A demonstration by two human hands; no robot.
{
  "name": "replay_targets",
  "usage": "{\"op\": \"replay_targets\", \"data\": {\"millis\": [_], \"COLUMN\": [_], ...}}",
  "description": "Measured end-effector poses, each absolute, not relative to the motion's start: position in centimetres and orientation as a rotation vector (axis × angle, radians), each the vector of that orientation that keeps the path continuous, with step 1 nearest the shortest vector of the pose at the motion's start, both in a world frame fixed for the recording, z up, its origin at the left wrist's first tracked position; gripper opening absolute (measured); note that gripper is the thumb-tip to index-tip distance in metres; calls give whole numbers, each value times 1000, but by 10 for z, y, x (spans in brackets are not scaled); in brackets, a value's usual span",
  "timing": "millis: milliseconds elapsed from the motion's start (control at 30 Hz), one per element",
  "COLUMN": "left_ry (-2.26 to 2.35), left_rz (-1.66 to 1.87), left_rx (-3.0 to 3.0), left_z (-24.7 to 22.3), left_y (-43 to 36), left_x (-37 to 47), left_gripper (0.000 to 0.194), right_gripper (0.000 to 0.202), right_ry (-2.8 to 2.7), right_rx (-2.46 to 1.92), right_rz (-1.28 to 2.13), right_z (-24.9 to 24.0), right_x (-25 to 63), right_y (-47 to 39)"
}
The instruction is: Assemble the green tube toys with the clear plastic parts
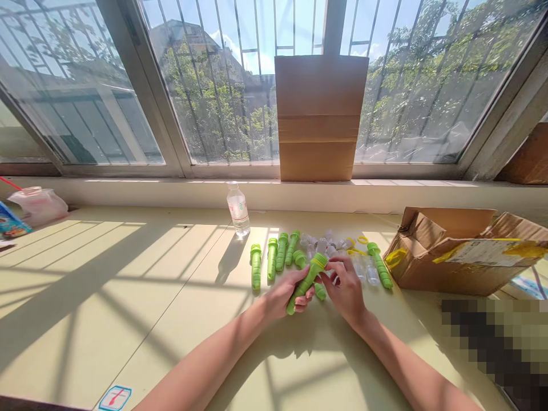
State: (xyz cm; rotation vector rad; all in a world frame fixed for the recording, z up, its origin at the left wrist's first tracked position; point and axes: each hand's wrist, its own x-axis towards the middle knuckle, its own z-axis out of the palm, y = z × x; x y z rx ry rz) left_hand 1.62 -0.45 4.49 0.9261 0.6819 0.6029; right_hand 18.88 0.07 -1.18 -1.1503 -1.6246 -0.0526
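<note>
Facing a wide barred window (174,123), I have a pale yellow table (64,319) spread in front of me, crossed by the shadows of the bars. A brown cardboard box (454,279) sits open on the right; the white label (479,253) on its side carries print too small for me to read, with yellow tape (396,258) stuck near it. A plain cardboard sheet (320,114) stands against the glass, creased across. Far to my left are a pinkish translucent bag (38,204) and, at the edge of view, a blue printed packet (12,221) whose lettering I can't make out.

My left hand (280,294) is clamped around a green ridged tube (302,288), held tilted above the table with its threaded end up and away from me. My right hand (347,288) is at that threaded end, thumb and fingertips bent close in; I cannot tell whether they pinch anything. Beyond my hands, a clear bottle (238,208) stands upright with liquid in it, its red and green markings illegible from here. More green tubes (256,267) lie around my hands, four of them to the left and one beside the box. Clear plastic pieces (371,273) cluster just past my right hand. A blue-bordered sticker (115,398) with a red mark is on the table's near edge. Smallest are the yellow rings (362,240) among the clear pieces.
</note>
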Motion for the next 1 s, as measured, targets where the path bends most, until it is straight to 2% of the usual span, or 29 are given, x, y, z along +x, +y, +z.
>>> {"op": "replay_targets", "data": {"millis": [367, 667, 1000], "left_ry": [760, 830, 834], "left_rz": [835, 916, 933], "left_rx": [943, 901, 905], "left_z": [36, 27, 21], "left_y": [-1, 3, 4], "left_x": [21, 25, 26], "left_gripper": [42, 46, 48], "right_gripper": [17, 25, 15], "right_ry": [-1673, -1553, -1573], "right_rx": [-1160, -1157, -1148], "right_rz": [-6, 112, -129], "right_z": [-14, -7, -9], "right_x": [187, 187, 188], "right_y": [-1, -1, 0]}}
